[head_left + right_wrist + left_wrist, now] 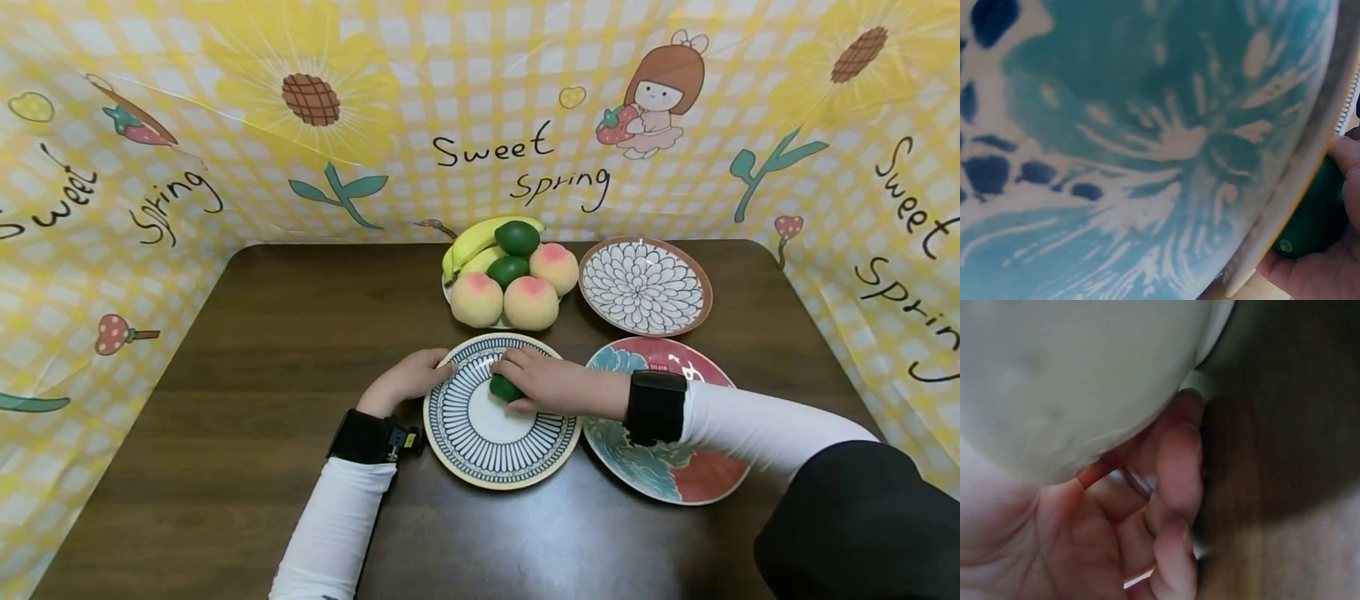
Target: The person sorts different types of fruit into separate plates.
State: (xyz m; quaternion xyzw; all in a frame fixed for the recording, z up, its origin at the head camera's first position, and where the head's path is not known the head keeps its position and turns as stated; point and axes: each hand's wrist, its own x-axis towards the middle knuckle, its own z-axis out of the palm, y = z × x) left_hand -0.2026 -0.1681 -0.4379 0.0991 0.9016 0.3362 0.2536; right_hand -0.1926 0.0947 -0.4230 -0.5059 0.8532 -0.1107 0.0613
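Step in hand looks like handling the dark green, egg-shaped fruit [504, 388] at the round white plate with blue-black radiating stripes and a yellowish rim [502, 458]. Fruit is over the plate's middle, a bit toward the far side; whether it touches the surface, cannot tell. Right hand [536, 379] grasps the fruit, palm down, fingers and thumb curled round it. Left hand [408, 379] grasps the plate at its left edge, thumb on the rim, fingers bent underneath per left wrist view. Next move, as a judgement: keep the plate steady, then loosen the right fingers if the fruit is to rest there, or keep them firm if it is to lift. Right forearm comes in almost level from the right, across the red-and-teal glazed plate [705, 475]; left forearm angles up from lower left. Just beyond the striped plate on the brown wooden tabletop [315, 350]: yellow bananas [476, 242], two more dark green fruits [517, 238], three pink-tipped cream peaches [477, 300]. Brown-rimmed white plate with petal line pattern [645, 283] sits to their right.
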